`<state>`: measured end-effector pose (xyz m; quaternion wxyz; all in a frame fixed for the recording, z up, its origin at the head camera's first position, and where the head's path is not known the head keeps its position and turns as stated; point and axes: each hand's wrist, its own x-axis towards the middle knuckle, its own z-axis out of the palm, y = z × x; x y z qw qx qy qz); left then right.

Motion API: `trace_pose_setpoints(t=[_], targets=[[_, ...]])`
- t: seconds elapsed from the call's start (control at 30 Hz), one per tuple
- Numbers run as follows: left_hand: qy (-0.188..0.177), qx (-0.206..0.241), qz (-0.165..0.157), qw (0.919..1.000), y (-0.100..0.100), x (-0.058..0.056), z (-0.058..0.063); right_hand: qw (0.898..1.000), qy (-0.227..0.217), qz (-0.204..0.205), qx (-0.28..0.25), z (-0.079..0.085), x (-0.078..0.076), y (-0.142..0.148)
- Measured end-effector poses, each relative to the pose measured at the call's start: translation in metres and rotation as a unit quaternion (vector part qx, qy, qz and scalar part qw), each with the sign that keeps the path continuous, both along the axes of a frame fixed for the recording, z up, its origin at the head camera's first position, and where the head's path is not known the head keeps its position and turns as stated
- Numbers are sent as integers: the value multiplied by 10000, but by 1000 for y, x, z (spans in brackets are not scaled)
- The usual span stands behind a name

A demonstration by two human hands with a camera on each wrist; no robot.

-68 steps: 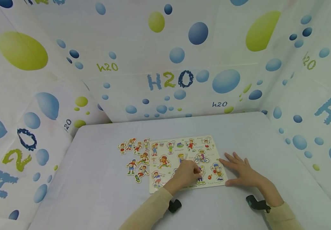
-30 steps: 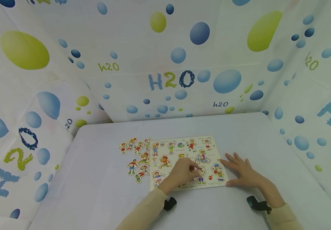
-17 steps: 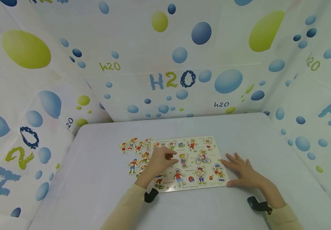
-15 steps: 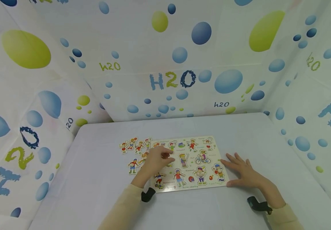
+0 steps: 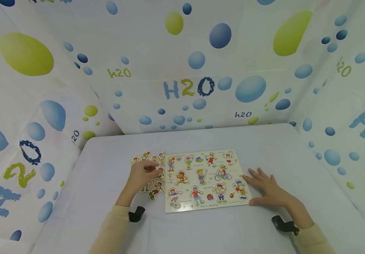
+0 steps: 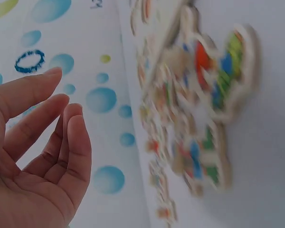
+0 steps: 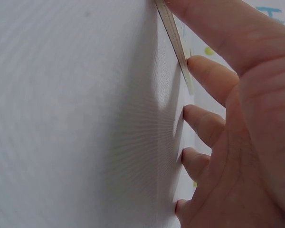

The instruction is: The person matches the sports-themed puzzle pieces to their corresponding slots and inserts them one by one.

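A pale puzzle board [image 5: 182, 208] with sports figures lies on the table. At its left side are several loose figure-shaped puzzle pieces [image 5: 156, 190], partly hidden by my left hand [image 5: 138, 179]. That hand hovers over them, fingers loosely bent. In the left wrist view, nothing shows between thumb and fingertips, and a blurred skateboarder piece [image 6: 235, 71] lies off to the right. My right hand [image 5: 268, 190] is spread at the board's right edge. Its thumb and index finger touch the board, while its other fingertips rest on the tablecloth in the right wrist view.
A white cloth covers the table [image 5: 106, 155]. Behind and on both sides hang white curtains [image 5: 157, 70] printed with blue and green drops. Each wrist carries a black camera mount, such as the left mount [image 5: 137, 214].
My left hand has moved left from the lower middle of the board to above the loose pieces, uncovering the printed figures. The right hand stays at the board's edge.
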<state>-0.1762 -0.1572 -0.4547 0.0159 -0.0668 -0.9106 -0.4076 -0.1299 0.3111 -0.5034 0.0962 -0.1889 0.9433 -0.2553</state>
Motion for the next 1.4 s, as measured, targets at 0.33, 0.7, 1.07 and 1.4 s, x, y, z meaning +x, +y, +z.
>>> trace_pose_setpoints(t=[0.33, 0.7, 1.07, 1.4], targets=[[-522, -84, 447, 9976, -40, 6, -17, 10000, -9, 11, -41, 2, 0, 0], [-1001, -170, 420, 9940, -52, 7, -34, 10000, -36, -7, -50, -2, -1, 0], [-1125, -257, 394, 9925, -53, 3, -45, 9999, 27, 2, -108, -4, -1, 2], [-870, -391, 259, 9951, -52, 5, -46, 9999, 36, 13, -115, -4, -1, 1]])
